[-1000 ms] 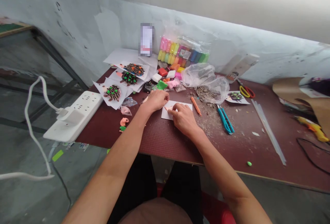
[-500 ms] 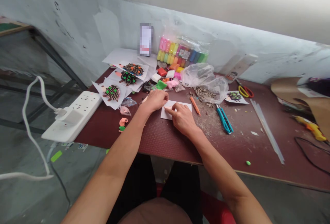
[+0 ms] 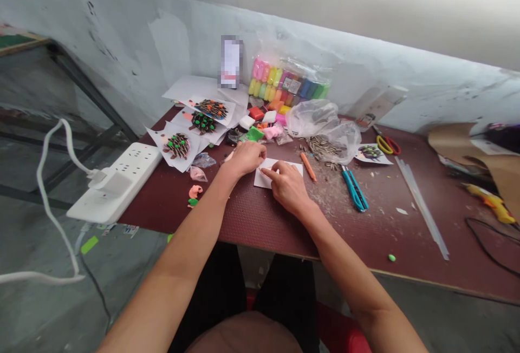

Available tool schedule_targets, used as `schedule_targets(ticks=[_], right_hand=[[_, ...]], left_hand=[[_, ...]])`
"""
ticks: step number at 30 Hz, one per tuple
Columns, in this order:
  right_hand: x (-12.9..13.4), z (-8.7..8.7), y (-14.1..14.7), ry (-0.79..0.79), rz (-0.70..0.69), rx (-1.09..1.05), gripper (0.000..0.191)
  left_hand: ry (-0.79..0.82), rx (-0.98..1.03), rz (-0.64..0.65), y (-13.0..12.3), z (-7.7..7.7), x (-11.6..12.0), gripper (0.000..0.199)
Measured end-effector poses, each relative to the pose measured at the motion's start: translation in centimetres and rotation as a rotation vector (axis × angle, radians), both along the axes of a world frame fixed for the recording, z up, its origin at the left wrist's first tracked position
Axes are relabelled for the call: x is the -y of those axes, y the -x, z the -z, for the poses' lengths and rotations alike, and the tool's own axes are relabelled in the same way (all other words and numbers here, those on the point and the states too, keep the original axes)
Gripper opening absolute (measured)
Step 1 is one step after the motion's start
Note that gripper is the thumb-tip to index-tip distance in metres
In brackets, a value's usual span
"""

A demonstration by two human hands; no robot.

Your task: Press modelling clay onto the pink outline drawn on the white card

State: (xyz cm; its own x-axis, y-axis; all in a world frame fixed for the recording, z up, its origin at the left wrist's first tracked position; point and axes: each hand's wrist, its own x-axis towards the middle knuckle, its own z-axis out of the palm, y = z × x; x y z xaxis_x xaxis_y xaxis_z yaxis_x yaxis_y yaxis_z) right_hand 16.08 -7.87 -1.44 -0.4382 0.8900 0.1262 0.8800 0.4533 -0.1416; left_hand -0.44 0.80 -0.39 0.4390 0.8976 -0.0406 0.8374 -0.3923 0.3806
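pressing on a white card (image 3: pixel 265 180) on the red table (image 3: pixel 260 223), your left hand (image 3: pixel 245 159) and right hand (image 3: pixel 288 186) sit close, fingers bent down, open a little; you can't tell if they pinch anything small. a hard push could slide the card into the orange stick (image 3: pixel 307 167) just to the right.
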Motion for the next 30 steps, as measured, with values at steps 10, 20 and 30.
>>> schedule_targets(ticks=[10,20,30], right_hand=[[-0.2,-0.6,1.0,0.079,0.021,0.051,0.043],[-0.8,0.4,1.0,0.031,-0.026,-0.05,0.038],[-0.6,0.5,0.2,0.02,0.036,-0.099,0.04]], left_hand=[[0.013,-0.001,-0.004,-0.1,-0.6,0.2,0.024],[0.023,-0.016,-0.002,-0.1,-0.6,0.3,0.026],[0.015,0.0,-0.001,-0.1,-0.2,0.1,0.024]])
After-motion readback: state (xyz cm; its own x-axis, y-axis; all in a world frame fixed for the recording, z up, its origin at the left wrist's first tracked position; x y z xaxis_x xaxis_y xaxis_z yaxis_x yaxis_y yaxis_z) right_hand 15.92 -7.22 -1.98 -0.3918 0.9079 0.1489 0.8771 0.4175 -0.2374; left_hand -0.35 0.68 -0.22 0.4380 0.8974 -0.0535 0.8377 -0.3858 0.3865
